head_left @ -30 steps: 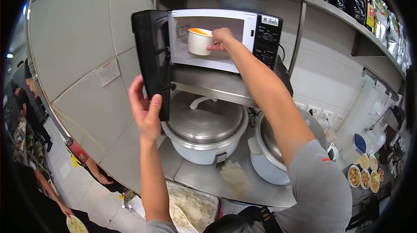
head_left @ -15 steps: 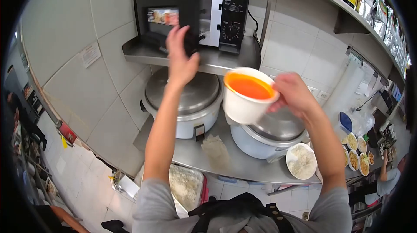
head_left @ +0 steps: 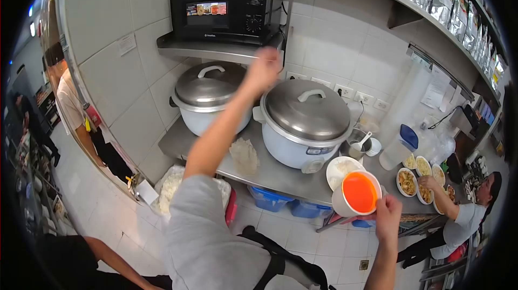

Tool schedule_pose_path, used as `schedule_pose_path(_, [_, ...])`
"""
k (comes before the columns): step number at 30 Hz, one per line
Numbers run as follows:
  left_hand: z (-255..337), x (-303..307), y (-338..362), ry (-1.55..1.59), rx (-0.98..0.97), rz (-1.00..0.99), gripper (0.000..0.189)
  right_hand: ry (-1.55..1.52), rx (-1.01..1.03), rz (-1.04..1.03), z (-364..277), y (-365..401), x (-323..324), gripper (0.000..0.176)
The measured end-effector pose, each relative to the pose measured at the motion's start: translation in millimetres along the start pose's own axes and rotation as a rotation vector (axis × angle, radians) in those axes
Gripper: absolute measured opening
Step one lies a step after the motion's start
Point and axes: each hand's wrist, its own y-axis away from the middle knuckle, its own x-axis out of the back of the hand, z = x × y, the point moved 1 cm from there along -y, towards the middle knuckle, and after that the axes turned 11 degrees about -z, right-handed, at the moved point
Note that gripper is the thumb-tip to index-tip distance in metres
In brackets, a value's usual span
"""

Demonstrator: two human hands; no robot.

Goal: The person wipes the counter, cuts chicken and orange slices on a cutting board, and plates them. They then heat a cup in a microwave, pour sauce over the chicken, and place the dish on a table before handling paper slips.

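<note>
My right hand (head_left: 388, 213) holds a white cup (head_left: 345, 201) by its side, with orange-red liquid (head_left: 360, 193) inside. Behind the cup, partly covered by it, is a white bowl of rice (head_left: 335, 171) on the steel counter. My left hand (head_left: 265, 68) is raised in front of the steel shelf's edge, below the right end of the black microwave (head_left: 221, 15); its fingers look curled but are blurred. The microwave door is closed. Two large rice cookers with metal lids, a left one (head_left: 209, 87) and a right one (head_left: 307, 112), stand below.
A cloth (head_left: 244, 156) lies on the counter's front part. At the right, several bowls of food (head_left: 407, 182) stand near a co-worker (head_left: 469, 217). Another person (head_left: 75, 101) is at the left, and a dark-clothed person (head_left: 70, 257) is at lower left. Blue bins (head_left: 270, 198) sit underneath.
The microwave door has gone from open to closed. My left hand has moved right, off the door. The cup in my right hand has moved down and right, and the view has turned right.
</note>
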Motion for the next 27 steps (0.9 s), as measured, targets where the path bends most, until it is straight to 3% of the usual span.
schedule_pose_path(1, [27.8, -30.8, 53.7, -0.024, 0.197, -0.382, 0.024, -0.001, 0.002, -0.003, 15.9, 16.8, 12.8, 0.021])
schedule_pose_path(2, [-36.8, -99.2, 108.2, 0.954, 0.048, -0.548, 0.04, 0.026, 0.027, 0.058, 35.0, 33.3, 26.1, 0.021])
schedule_pose_path(3, [-14.9, -140.6, 183.3, 0.74, 0.154, -0.775, 0.057, 0.053, 0.057, 0.123, 49.1, 47.5, 37.8, 0.022])
schedule_pose_path(4, [81.4, -140.5, 228.6, 0.882, 0.459, -0.971, 0.063, 0.04, 0.04, 0.162, 56.7, 65.8, 45.1, 0.021])
schedule_pose_path(5, [60.3, -194.2, 277.0, 1.057, 0.584, -1.18, 0.06, 0.029, 0.021, 0.199, 64.1, 83.9, 49.4, 0.022])
schedule_pose_path(6, [69.0, -223.5, 319.3, 1.494, 0.739, -1.258, 0.057, 0.027, 0.018, 0.208, 75.7, 100.8, 53.4, 0.022])
schedule_pose_path(8, [96.8, -264.3, 377.8, 1.761, 0.817, -1.308, 0.055, 0.017, -0.015, 0.335, 98.2, 131.2, 63.0, 0.023])
schedule_pose_path(9, [107.7, -279.9, 391.7, 1.763, 0.826, -1.315, 0.055, 0.016, -0.023, 0.342, 107.6, 142.8, 68.2, 0.023])
schedule_pose_path(11, [129.4, -307.8, 407.5, 1.829, 1.031, -1.161, 0.054, 0.052, -0.019, 0.483, 127.0, 166.1, 79.8, 0.025])
schedule_pose_path(14, [151.0, -348.6, 421.7, 1.781, 0.785, -1.187, 0.048, 0.216, -0.071, 0.61, 126.1, 202.4, 97.4, 0.021])
schedule_pose_path(15, [149.7, -368.1, 424.4, 1.42, 0.438, -1.363, 0.04, 0.057, -0.107, 0.659, 117.5, 211.8, 99.0, 0.021])
schedule_pose_path(16, [167.4, -371.7, 419.2, 1.86, 0.717, -1.41, 0.039, -0.07, -0.121, 0.721, 122.5, 224.7, 106.9, 0.02])
schedule_pose_path(17, [168.0, -390.7, 425.9, 1.799, 0.902, -1.412, 0.038, -0.16, -0.05, 0.805, 127.3, 233.0, 114.2, 0.017])
schedule_pose_path(18, [217.3, -391.5, 409.5, 1.653, 0.773, -1.524, 0.038, 0.099, -0.076, 0.914, 144.7, 246.4, 128.9, 0.015])
schedule_pose_path(19, [237.9, -408.7, 412.1, 1.554, 0.928, -1.578, 0.041, 0.196, -0.162, 1.013, 132.3, 260.9, 138.2, 0.013])
schedule_pose_path(21, [273.9, -445.5, 425.3, 1.6, 0.885, -1.795, 0.048, 0.228, -0.254, 1.254, 138.1, 298.0, 158.1, 0.016])
schedule_pose_path(23, [297.8, -488.6, 450.5, 1.573, 0.894, -2.0, 0.052, 0.035, -0.206, 1.374, 152.9, 313.2, 180.7, 0.02])
schedule_pose_path(25, [328.2, -517.8, 469.8, 1.54, 0.843, -2.07, 0.056, -0.348, -0.195, 1.374, 151.9, 361.6, 195.5, 0.023])
schedule_pose_path(27, [368.7, -550.4, 502.4, 1.469, 0.797, -2.322, 0.059, -0.494, -0.113, 1.454, 158.5, 392.5, 207.9, 0.031])
